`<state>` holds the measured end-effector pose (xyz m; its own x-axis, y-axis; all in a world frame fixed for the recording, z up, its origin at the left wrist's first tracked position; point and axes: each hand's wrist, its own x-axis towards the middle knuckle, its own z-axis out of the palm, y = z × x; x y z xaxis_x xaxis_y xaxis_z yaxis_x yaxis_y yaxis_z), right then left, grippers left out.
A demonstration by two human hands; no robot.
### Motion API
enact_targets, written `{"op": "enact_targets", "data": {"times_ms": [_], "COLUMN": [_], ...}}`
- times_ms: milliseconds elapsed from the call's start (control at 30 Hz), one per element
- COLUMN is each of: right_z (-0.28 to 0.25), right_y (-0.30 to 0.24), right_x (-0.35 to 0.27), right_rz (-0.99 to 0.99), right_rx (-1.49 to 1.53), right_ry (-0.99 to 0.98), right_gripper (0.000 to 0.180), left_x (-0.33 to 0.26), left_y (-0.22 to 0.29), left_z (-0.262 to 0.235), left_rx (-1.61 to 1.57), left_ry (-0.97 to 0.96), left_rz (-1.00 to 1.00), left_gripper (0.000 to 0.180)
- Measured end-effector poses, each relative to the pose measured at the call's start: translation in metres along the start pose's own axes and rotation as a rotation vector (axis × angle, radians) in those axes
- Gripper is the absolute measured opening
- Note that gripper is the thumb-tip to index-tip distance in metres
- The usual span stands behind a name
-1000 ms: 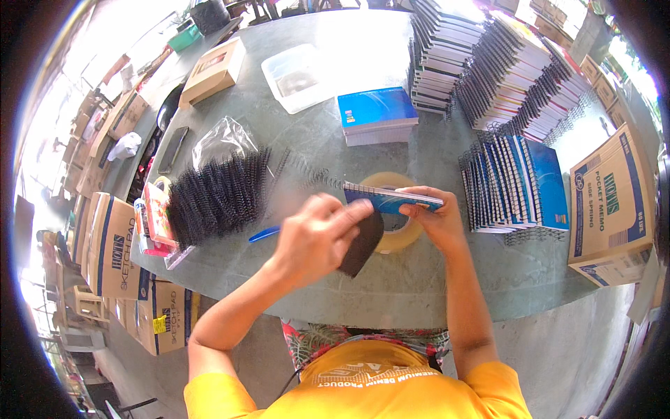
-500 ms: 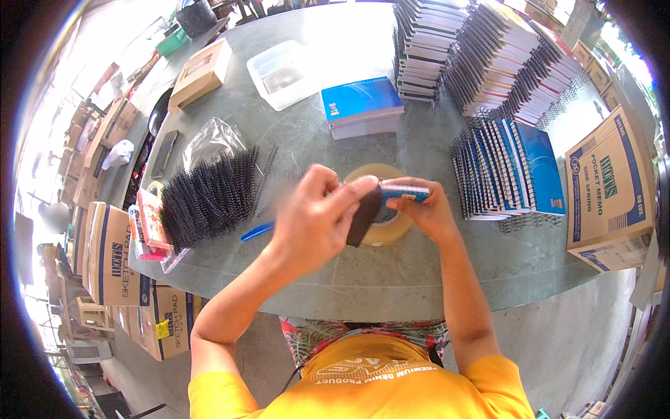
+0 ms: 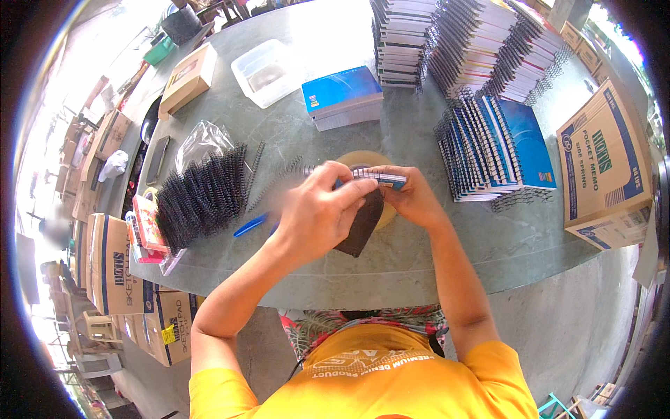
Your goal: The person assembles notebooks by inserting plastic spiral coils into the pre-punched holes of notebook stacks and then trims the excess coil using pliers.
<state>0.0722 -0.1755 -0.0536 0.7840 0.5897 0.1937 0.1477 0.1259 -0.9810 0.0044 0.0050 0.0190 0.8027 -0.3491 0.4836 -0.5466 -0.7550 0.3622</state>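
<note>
My right hand [image 3: 413, 199] is closed around a small blue-covered notebook [image 3: 392, 180], held edge-up above the table. My left hand [image 3: 317, 216] pinches at the notebook's left end, fingers and thumb together. From those fingers a thin dark spiral binding coil [image 3: 296, 167] trails out to the left, partly blurred. A dark brown flat piece [image 3: 363, 227] hangs beneath the left fingers; how it is held is hidden. Behind and below the hands lies a wide roll of tape [image 3: 359, 159], largely covered. A blue pen-like object [image 3: 250, 225] rests left of my left hand.
Left stands a heap of black spiral coils [image 3: 202, 199] beside a plastic bag [image 3: 202, 143]. Ahead are a blue-covered pad stack [image 3: 347, 115] and a clear tray [image 3: 243, 66]. Spiral notebooks [image 3: 481, 153] and taller stacks [image 3: 460, 49] stand right, near a carton [image 3: 607, 167].
My left hand has moved slightly down, and the brown piece has dropped a little with it. The coil now shows more clearly beside the left fingers. The whole view has shifted slightly.
</note>
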Motion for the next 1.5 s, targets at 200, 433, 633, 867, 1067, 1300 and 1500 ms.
{"op": "enact_targets", "data": {"times_ms": [200, 433, 633, 867, 1067, 1300, 1500], "right_z": [0.001, 0.003, 0.009, 0.003, 0.013, 0.005, 0.001], "right_y": [-0.001, 0.001, -0.014, 0.008, -0.001, 0.008, 0.005], "right_x": [0.001, 0.003, -0.002, -0.017, -0.015, -0.020, -0.022], "right_rz": [-0.072, -0.072, -0.158, -0.194, -0.122, -0.017, -0.009], "right_rx": [0.011, 0.048, 0.276, 0.147, 0.178, -0.093, -0.281], "right_ry": [0.009, 0.016, 0.023, 0.153, 0.242, 0.239, 0.241], "right_gripper": [0.031, 0.028, 0.026, 0.027, 0.018, 0.018, 0.013], "left_x": [0.001, -0.063, -0.006, 0.007, 0.009, 0.023, 0.035], "left_y": [0.008, 0.014, 0.005, 0.005, -0.015, -0.004, -0.001], "left_z": [0.007, 0.043, 0.002, 0.006, 0.008, 0.016, 0.026], "left_rx": [-0.023, -0.062, 0.319, 0.283, 0.300, 0.134, -0.061], "left_ry": [-0.112, -0.264, 0.160, -0.013, -0.043, -0.079, -0.129], "left_rz": [-0.138, -0.136, 0.075, -0.061, 0.020, 0.009, 0.071], "left_gripper": [0.021, 0.025, 0.022, 0.026, 0.033, 0.028, 0.025]}}
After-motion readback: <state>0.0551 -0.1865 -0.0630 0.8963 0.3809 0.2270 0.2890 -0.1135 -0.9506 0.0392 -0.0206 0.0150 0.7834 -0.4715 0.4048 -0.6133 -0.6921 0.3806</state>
